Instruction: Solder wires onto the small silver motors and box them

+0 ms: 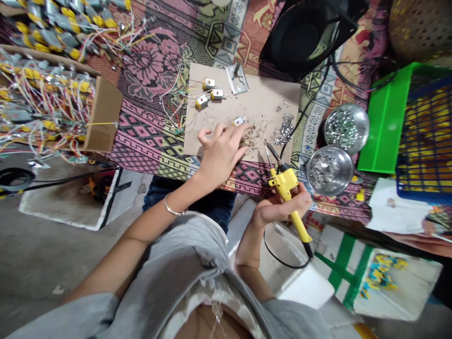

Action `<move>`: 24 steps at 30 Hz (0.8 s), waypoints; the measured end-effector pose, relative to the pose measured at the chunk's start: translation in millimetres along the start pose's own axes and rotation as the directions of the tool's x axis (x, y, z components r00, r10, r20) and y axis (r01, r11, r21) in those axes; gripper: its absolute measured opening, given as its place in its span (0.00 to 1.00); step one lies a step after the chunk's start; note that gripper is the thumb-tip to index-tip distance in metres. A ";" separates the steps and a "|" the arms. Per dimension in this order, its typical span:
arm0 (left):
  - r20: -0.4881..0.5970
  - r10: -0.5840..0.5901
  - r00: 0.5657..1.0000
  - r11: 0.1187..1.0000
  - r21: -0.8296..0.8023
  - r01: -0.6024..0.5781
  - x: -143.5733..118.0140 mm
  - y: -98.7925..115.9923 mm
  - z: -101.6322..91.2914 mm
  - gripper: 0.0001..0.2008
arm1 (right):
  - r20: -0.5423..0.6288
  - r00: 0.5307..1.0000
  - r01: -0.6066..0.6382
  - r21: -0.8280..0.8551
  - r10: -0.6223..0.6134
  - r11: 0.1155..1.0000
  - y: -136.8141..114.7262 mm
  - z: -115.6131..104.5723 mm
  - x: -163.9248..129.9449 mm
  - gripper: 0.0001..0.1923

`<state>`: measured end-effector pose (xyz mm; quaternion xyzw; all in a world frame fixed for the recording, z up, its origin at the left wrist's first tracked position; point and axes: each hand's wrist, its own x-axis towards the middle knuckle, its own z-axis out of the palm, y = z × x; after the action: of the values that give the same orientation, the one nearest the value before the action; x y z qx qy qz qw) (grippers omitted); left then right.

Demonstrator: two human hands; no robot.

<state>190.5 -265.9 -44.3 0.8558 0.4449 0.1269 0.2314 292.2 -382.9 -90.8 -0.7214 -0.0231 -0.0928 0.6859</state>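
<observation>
the left hand (pixel 221 153) rests fingers-down on the cardboard sheet (pixel 261 101), its grip loose, fingertips touching a small motor (pixel 238 121) at its 1 o'clock. the right hand (pixel 284 205) has its grip closed around a yellow soldering iron (pixel 286 188), tip pointing to 11 o'clock over the sheet's edge. two metal bowls (pixel 330 169) sit at 3 o'clock.

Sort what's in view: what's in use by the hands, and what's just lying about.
In use: soldering iron in right hand; small motor under left hand; cardboard sheet.

Lying about: fan, green tray, blue basket, two metal bowls.
</observation>
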 end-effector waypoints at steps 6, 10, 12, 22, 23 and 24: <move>0.000 0.061 0.998 0.998 0.003 -0.061 -12.3 -21.9 1.8 0.12 | 0.012 1.000 0.027 -0.070 -0.026 0.997 -6.1 1.7 -4.2 0.17; 0.018 0.156 0.988 0.987 0.045 -0.156 -5.7 -36.1 -4.5 0.14 | 0.008 1.000 0.015 -0.069 -0.015 0.997 -10.1 2.6 -5.2 0.15; 0.023 0.205 0.979 0.976 0.075 -0.206 -1.5 -44.4 -8.2 0.14 | 0.002 1.000 -0.004 -0.045 0.004 0.999 -11.0 2.2 -4.9 0.14; 0.168 0.384 0.908 0.922 -0.013 -0.388 31.4 -77.4 -16.0 0.17 | 0.024 1.000 -0.014 -0.085 0.017 0.996 -10.6 -0.9 -18.5 0.16; 0.173 0.377 0.910 0.925 -0.023 -0.379 34.2 -76.3 -17.1 0.17 | 0.023 1.000 -0.010 -0.098 0.012 0.995 -10.5 -0.5 -21.1 0.17; 0.178 0.369 0.912 0.929 -0.026 -0.370 36.6 -75.1 -17.9 0.17 | 0.025 1.000 -0.005 -0.122 0.008 0.993 -10.3 -0.1 -23.8 0.17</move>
<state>151.1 -193.6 -66.7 0.9333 0.2530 0.0887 0.2389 267.1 -380.2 -84.6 -0.7631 -0.0237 -0.0826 0.6406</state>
